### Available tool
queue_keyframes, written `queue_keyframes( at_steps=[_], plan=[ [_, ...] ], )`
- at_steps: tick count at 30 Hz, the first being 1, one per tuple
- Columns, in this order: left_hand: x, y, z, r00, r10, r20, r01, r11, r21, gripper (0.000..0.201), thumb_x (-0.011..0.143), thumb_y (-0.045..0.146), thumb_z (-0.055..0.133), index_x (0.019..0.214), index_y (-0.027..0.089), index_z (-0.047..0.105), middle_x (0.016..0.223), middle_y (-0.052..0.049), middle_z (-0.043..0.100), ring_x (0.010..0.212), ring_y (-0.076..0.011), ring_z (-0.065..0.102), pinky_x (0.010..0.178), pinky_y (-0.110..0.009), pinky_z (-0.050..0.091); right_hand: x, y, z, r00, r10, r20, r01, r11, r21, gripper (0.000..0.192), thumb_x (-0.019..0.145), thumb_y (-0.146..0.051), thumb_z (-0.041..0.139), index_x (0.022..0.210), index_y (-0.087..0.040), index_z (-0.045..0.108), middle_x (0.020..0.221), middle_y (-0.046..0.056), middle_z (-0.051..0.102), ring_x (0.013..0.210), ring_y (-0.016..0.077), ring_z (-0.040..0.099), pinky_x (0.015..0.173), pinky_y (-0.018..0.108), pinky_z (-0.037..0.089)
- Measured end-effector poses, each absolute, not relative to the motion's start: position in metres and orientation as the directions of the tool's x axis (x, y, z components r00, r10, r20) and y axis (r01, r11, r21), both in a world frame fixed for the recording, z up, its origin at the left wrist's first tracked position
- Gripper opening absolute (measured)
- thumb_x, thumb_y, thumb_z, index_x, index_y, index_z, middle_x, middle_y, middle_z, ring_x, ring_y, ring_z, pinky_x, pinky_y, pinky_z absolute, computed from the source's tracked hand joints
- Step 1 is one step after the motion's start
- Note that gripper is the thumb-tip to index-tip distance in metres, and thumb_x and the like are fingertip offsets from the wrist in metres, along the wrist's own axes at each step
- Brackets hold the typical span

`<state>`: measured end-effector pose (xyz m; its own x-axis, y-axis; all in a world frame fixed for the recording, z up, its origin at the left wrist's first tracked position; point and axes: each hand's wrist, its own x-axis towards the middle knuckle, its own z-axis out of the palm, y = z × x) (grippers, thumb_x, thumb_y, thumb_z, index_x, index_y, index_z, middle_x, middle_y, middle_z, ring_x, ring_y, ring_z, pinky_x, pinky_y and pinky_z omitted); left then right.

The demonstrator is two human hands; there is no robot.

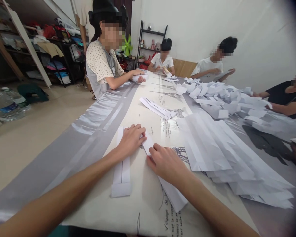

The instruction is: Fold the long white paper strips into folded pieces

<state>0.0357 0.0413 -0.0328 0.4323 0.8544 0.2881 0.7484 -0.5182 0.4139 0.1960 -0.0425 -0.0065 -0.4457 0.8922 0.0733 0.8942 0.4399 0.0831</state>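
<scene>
A long folded white paper strip lies slantwise on the table in front of me. My left hand has its fingers curled and pinches the far end of this strip. Farther down the strip, my right hand grips it with bent fingers and covers its middle part. Under my left wrist lies a second folded paper strip, with a dark seam line and a folded flap at its near end. Beyond my hands, several more folded paper strips lie overlapping.
A stack of flat white paper sheets fans out on the right. Behind it spreads a heap of folded white papers. Several people sit around the long table, handling paper. A green stool stands on the floor at left.
</scene>
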Motion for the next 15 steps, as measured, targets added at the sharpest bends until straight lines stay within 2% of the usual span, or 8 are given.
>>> queue_keyframes(
  at_steps=[3,5,7,10,12,15],
  plan=[
    [0.035,0.042,-0.035,0.438,0.844,0.31,0.763,-0.532,0.367,0.014,0.096,0.021,0.054,0.083,0.02,0.059,0.098,-0.003,0.062,0.094,-0.0235,0.056,0.086,-0.041,0.041,0.194,-0.043,-0.01,-0.464,0.881,0.093,0.885,0.456,0.097,0.03,0.092,-0.01,0.051,0.062,-0.017,0.048,0.063,-0.002,0.041,0.049,0.0108,0.026,0.049,0.03,0.014],
    [0.032,0.041,-0.035,0.483,0.805,0.344,0.732,-0.587,0.345,0.018,0.099,0.022,0.052,0.084,0.02,0.062,0.103,-0.005,0.064,0.096,-0.0239,0.058,0.088,-0.042,0.042,0.199,-0.041,-0.012,-0.467,0.875,0.124,0.884,0.466,0.041,0.03,0.091,-0.009,0.051,0.062,-0.017,0.048,0.063,-0.002,0.043,0.049,0.0105,0.028,0.049,0.03,0.015],
    [0.026,0.038,-0.032,0.573,0.726,0.381,0.637,-0.687,0.351,0.025,0.101,0.027,0.049,0.085,0.02,0.066,0.108,-0.007,0.067,0.104,-0.024,0.059,0.094,-0.041,0.043,0.208,-0.038,-0.012,-0.463,0.874,0.147,0.873,0.478,-0.095,0.03,0.089,-0.009,0.051,0.061,-0.018,0.047,0.064,-0.002,0.045,0.05,0.0099,0.03,0.049,0.028,0.018],
    [0.016,0.03,-0.028,0.745,0.555,0.37,0.423,-0.822,0.381,0.023,0.101,0.037,0.053,0.099,0.024,0.073,0.117,-0.005,0.07,0.113,-0.0211,0.061,0.105,-0.037,0.041,0.225,-0.032,-0.01,-0.471,0.873,0.124,0.787,0.48,-0.387,0.031,0.09,-0.013,0.05,0.059,-0.018,0.047,0.066,-0.002,0.051,0.054,0.01,0.039,0.051,0.026,0.027],
    [0.012,0.026,-0.026,0.805,0.485,0.341,0.355,-0.855,0.377,0.022,0.098,0.042,0.059,0.109,0.028,0.073,0.119,-0.003,0.071,0.113,-0.02,0.063,0.114,-0.04,0.032,0.234,-0.029,-0.008,-0.477,0.875,0.089,0.713,0.444,-0.542,0.03,0.09,-0.017,0.051,0.06,-0.019,0.051,0.066,-0.002,0.053,0.058,0.011,0.044,0.054,0.025,0.032],
    [0.01,0.026,-0.026,0.803,0.483,0.349,0.368,-0.863,0.346,0.018,0.1,0.037,0.059,0.107,0.032,0.074,0.112,-0.001,0.075,0.107,-0.018,0.067,0.123,-0.05,0.012,0.245,-0.029,-0.002,-0.482,0.875,0.042,0.636,0.383,-0.669,0.03,0.091,-0.021,0.052,0.061,-0.019,0.056,0.065,-0.002,0.053,0.059,0.012,0.046,0.056,0.026,0.036]
  ],
)
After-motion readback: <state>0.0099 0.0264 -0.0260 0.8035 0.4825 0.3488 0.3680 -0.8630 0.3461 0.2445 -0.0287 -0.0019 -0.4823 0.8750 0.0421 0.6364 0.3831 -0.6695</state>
